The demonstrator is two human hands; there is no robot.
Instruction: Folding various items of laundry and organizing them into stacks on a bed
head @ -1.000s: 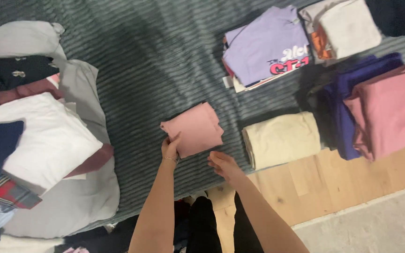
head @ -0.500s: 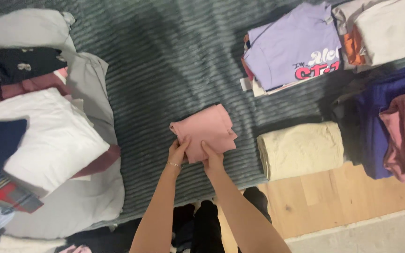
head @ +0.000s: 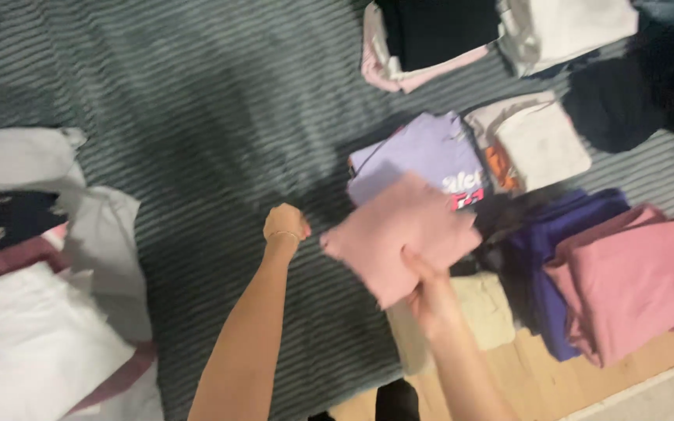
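Above the striped grey rug [head: 220, 101], the right hand [head: 431, 300] pinches a folded pink garment [head: 399, 234] by its near edge, keeping it flat, just over the lilac folded top [head: 419, 152]. Left of it, the left hand [head: 285, 224] hangs fisted, empty.

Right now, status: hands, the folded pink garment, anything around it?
Right hand grips folded pink garment, lifted. Left hand closed, empty, over grey ribbed blanket. Lilac printed shirt and cream folded piece partly behind the garment.
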